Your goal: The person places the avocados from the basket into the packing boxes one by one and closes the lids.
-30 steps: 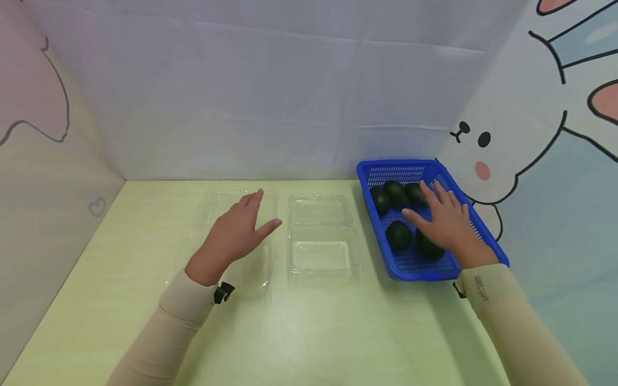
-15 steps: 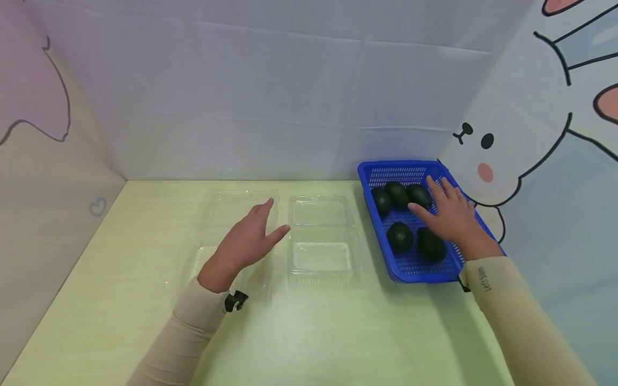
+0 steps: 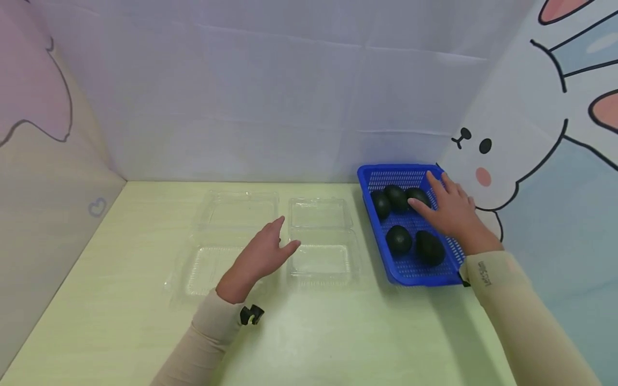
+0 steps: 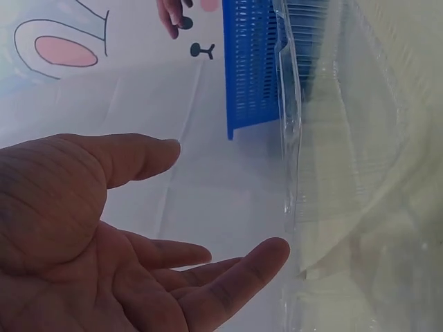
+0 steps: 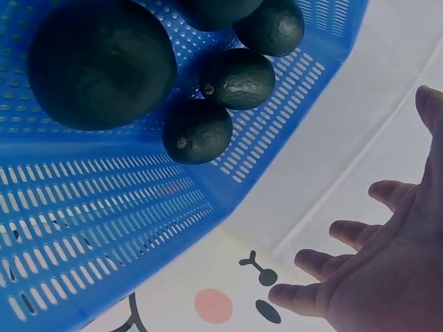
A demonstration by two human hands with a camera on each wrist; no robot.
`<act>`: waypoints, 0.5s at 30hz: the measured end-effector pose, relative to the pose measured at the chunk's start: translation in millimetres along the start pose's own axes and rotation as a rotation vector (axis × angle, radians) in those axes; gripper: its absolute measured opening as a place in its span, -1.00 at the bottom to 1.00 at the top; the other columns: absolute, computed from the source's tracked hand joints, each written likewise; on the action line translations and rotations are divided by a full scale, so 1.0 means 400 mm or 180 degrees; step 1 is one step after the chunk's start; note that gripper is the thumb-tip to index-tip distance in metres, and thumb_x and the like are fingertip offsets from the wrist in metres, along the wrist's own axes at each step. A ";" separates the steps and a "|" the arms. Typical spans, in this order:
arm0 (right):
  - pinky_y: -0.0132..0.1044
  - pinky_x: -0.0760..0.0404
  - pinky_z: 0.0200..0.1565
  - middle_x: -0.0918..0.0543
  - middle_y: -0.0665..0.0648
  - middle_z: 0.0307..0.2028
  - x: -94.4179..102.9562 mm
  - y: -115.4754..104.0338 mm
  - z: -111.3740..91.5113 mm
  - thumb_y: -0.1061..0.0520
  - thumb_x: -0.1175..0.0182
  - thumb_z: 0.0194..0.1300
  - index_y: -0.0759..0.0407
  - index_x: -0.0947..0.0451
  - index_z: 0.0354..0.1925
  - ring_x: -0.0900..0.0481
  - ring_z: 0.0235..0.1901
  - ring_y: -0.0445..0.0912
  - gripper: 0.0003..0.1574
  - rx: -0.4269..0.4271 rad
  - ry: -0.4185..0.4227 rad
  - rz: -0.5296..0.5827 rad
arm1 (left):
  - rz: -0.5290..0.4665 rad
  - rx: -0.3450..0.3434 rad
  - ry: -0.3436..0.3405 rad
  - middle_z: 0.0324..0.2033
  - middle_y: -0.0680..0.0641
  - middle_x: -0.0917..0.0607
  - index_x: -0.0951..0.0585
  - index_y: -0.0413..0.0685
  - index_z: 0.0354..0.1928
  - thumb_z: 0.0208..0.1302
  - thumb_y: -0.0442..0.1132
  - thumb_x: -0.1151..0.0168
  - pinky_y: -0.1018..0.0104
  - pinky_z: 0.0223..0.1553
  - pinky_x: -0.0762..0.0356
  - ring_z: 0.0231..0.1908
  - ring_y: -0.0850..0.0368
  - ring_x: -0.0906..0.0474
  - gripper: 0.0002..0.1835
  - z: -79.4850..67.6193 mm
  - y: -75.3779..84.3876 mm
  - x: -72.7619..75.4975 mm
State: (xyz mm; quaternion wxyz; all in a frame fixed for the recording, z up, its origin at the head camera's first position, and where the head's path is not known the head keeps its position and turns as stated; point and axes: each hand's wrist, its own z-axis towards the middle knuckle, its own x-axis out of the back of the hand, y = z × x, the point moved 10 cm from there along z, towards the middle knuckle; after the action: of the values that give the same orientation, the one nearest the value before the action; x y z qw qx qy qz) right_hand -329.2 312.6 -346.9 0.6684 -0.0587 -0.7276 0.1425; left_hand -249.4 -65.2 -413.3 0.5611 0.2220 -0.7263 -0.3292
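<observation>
Several dark green avocados (image 3: 430, 248) lie in a blue plastic basket (image 3: 374, 252) at the right. Above the basket's right side hovers my right hand (image 3: 454, 217), fingers spread and holding nothing. The right wrist view shows the avocados (image 5: 239, 79) apart from that hand (image 5: 387, 263). My left hand (image 3: 260, 254) is over the near right part of a clear plastic clamshell box (image 3: 212, 262), hiding some of it. Its fingers are extended and grip nothing, as the left wrist view of the hand (image 4: 138, 242) confirms. A smaller clear clamshell box (image 3: 321, 260) lies opened flat beside it.
A pale wooden-look table (image 3: 338, 338) carries the boxes and basket. White cloth (image 3: 251, 107) hangs behind, with a wall panel bearing a cartoon rabbit (image 3: 512, 107) on the right. Another printed panel (image 3: 43, 187) stands on the left.
My left hand has moved right and nearer to me, uncovering more of the larger box. The right hand has shifted slightly rightward over the basket, and the avocado below it shows more fully.
</observation>
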 end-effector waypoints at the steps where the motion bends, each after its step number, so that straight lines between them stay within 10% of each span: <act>1: 0.61 0.34 0.30 0.35 0.49 0.58 0.000 0.001 0.003 -0.57 0.11 0.45 0.06 0.38 0.67 0.32 0.46 0.61 0.26 -0.0009 -0.0002 -0.0002 | -0.0005 0.0006 -0.0002 0.48 -0.34 -0.29 -0.04 -0.32 0.60 0.51 -0.01 -0.20 -0.13 0.31 -0.41 0.27 -0.24 -0.48 -0.13 0.002 0.000 -0.006; 15: 0.60 0.33 0.31 0.29 0.52 0.57 0.006 0.009 0.043 -0.59 0.08 0.42 0.12 0.33 0.66 0.30 0.47 0.60 0.29 -0.0102 0.0023 0.0020 | 0.0101 0.0144 -0.0031 0.48 -0.44 -0.25 -0.05 -0.49 0.54 0.47 -0.11 -0.26 -0.13 0.45 -0.19 0.49 -0.29 -0.16 -0.12 0.027 -0.013 -0.066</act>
State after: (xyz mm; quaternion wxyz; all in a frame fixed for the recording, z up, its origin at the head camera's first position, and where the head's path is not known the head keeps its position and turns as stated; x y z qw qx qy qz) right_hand -346.7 314.6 -346.8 0.6696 -0.0722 -0.7272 0.1326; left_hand -252.7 -47.8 -436.3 0.5575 0.2215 -0.7397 -0.3049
